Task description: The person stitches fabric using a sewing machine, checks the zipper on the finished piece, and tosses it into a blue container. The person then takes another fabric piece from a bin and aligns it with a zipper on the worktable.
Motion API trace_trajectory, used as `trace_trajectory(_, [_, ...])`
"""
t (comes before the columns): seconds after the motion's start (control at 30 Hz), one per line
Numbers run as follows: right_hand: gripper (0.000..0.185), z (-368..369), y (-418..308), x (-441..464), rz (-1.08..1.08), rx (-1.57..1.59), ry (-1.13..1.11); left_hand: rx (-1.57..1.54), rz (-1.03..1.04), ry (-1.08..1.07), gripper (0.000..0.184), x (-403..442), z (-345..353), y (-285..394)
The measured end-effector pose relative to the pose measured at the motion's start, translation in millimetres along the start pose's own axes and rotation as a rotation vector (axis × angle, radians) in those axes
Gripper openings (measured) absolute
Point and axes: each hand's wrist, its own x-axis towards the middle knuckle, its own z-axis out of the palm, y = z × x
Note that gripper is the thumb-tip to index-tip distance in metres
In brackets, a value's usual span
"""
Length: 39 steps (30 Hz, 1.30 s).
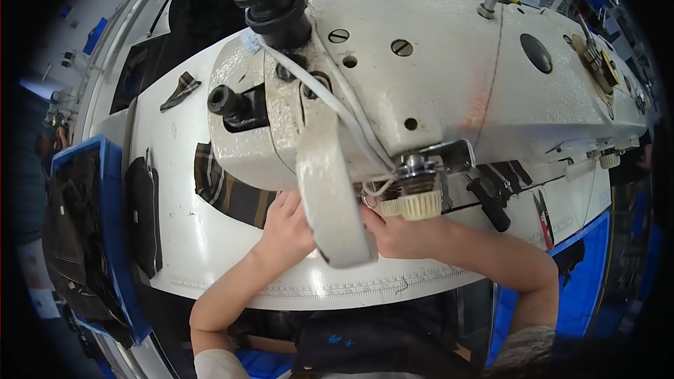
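A white sewing machine [435,77] fills the upper view and covers part of both hands. My left hand [286,231] is at the right end of a dark plaid cloth piece [239,193]; its fingers are bent and pressed together on the cloth, their tips partly hidden. To the right of the machine's pale curved guard [326,196], my right hand [407,237] lies low on the white table [210,253]. Its thumb is bent beside a small metal ring [368,201], and the other fingers are behind the cream knob [421,205]. The needle area is out of sight.
Red-handled snips [544,221], a black-handled tool [491,207] and dark zipper pieces [505,177] lie to the right. Leftward are a dark fabric strip [144,214], a plaid scrap [181,91] and a blue bin [112,238] of dark garments. A printed ruler [281,286] follows the front edge.
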Motion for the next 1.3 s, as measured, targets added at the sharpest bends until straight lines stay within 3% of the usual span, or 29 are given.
trace_trajectory(0.07, [0.013, 7, -1, -4, -0.019, 0.0, -0.023, -0.017, 0.067, -0.027, 0.035, -6, 16, -13])
trace_trajectory(0.27, [0.016, 7, -3, -9, 0.039, 0.146, -0.002, -0.077, -0.048, -0.2, 0.04, 5, 14, -1])
trace_trajectory(0.4, [0.018, 35, -2, -21, -0.086, 0.077, 0.006, -0.172, -0.087, -0.181, 0.036, 9, 12, 0])
trace_trajectory(0.53, [0.018, -7, -1, -1, -0.001, 0.017, -0.022, -0.234, -0.113, -0.181, 0.032, 12, 11, 4])
trace_trajectory(0.83, [0.017, -9, -3, 1, -0.021, -0.052, -0.118, -0.353, -0.173, -0.179, 0.022, 15, 7, 8])
trace_trajectory(0.93, [0.017, 33, -10, -21, -0.065, -0.046, -0.142, -0.398, -0.21, -0.171, 0.019, 16, 5, 7])
trace_trajectory(1.17, [0.015, -9, -2, -3, -0.143, -0.238, -0.028, -0.569, -0.525, -0.036, 0.013, 13, 4, 3])
trace_trajectory(1.3, [0.014, 0, -2, -5, -0.197, -0.22, -0.049, -0.454, -0.393, -0.075, 0.015, 14, -6, 1])
